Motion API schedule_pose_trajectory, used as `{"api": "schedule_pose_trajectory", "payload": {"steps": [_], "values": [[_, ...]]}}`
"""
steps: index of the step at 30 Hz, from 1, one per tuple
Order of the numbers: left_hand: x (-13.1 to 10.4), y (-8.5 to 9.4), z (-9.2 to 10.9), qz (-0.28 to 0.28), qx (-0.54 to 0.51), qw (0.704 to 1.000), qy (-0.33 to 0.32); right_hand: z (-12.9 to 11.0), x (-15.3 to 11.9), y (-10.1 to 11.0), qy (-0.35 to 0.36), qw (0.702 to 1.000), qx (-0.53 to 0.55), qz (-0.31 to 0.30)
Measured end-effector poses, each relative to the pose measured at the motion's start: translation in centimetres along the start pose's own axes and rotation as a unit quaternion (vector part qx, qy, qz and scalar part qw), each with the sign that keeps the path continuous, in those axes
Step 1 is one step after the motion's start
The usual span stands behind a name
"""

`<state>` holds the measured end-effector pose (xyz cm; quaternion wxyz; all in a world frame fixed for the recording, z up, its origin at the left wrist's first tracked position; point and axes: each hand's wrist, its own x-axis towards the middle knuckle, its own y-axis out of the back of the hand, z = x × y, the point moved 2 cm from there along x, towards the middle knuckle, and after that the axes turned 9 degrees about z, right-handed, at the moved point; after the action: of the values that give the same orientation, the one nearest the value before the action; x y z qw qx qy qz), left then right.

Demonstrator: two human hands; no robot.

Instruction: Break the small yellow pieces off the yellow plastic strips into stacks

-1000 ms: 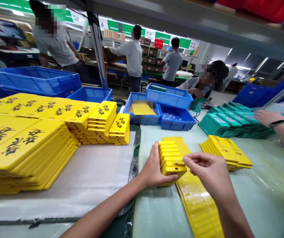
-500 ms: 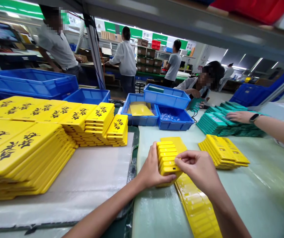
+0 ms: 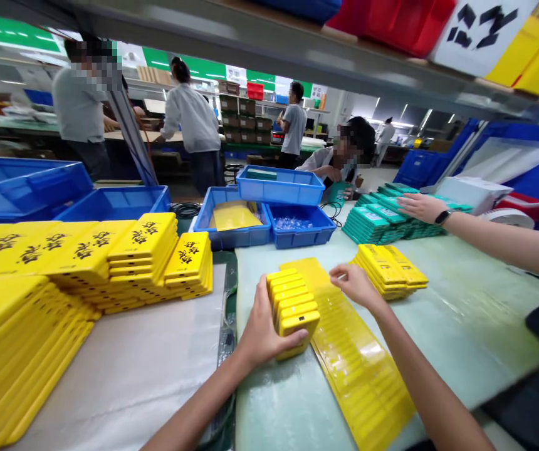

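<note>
My left hand (image 3: pixel 262 332) is wrapped round a stack of yellow flat cases (image 3: pixel 293 300), standing on edge on the pale green mat. A small dark port shows on the end of the nearest case. Beside the stack lies a long yellow film sheet (image 3: pixel 358 369) with rows of strip shapes. Over the sheet's right edge is my right hand (image 3: pixel 358 285), thumb and fingers drawn together; anything between them is too small to make out. Just beyond it sits a smaller pile of yellow cases (image 3: pixel 389 269).
Tall piles of yellow cases with black lettering (image 3: pixel 147 235) fill the left side. Blue bins (image 3: pixel 281 185) stand at the back. A co-worker's hand (image 3: pixel 422 207) rests on green cases (image 3: pixel 377 216) at right. A shelf (image 3: pixel 298 50) hangs overhead.
My right hand has left the end of the stack and moved right, over the film sheet. My left hand keeps its hold. The camera view has turned to the right.
</note>
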<state>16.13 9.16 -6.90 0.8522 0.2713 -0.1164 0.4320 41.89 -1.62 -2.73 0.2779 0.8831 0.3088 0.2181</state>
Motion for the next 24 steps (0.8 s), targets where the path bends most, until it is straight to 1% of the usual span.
{"api": "schedule_pose_trajectory", "payload": {"steps": [2, 4, 6, 8, 11, 16, 19, 22, 24], "values": [[-0.1, 0.0, -0.1, 0.001, 0.000, 1.000, 0.000, 2.2, 0.1, -0.5, 0.009, 0.999, -0.013, -0.029], [-0.1, 0.0, -0.2, -0.001, -0.005, 1.000, 0.000, 3.8, -0.1, -0.8, 0.019, 0.999, -0.023, -0.045], [-0.1, 0.0, -0.1, -0.006, -0.009, 1.000, 0.002, 4.8, -0.3, -0.9, 0.031, 0.998, -0.028, -0.052], [0.0, -0.1, 0.1, -0.010, -0.009, 1.000, 0.009, 5.4, -0.4, -0.9, 0.041, 0.997, -0.028, -0.058], [0.1, -0.1, 0.4, -0.014, -0.007, 1.000, 0.015, 5.3, -0.4, -0.9, 0.049, 0.996, -0.016, -0.074], [0.1, 0.0, 0.6, -0.014, -0.010, 1.000, 0.019, 4.0, -1.1, -0.8, 0.060, 0.994, 0.031, -0.090], [0.0, 0.1, 0.6, -0.014, -0.014, 1.000, 0.014, 3.7, -0.7, -0.5, 0.054, 0.992, 0.054, -0.101], [-0.1, 0.1, 0.6, -0.012, -0.013, 1.000, 0.010, 3.6, 0.2, 0.2, 0.032, 0.993, 0.071, -0.089], [-0.2, 0.0, 0.7, -0.011, -0.016, 1.000, 0.007, 2.9, 0.2, 0.9, 0.016, 0.994, 0.080, -0.072]]}}
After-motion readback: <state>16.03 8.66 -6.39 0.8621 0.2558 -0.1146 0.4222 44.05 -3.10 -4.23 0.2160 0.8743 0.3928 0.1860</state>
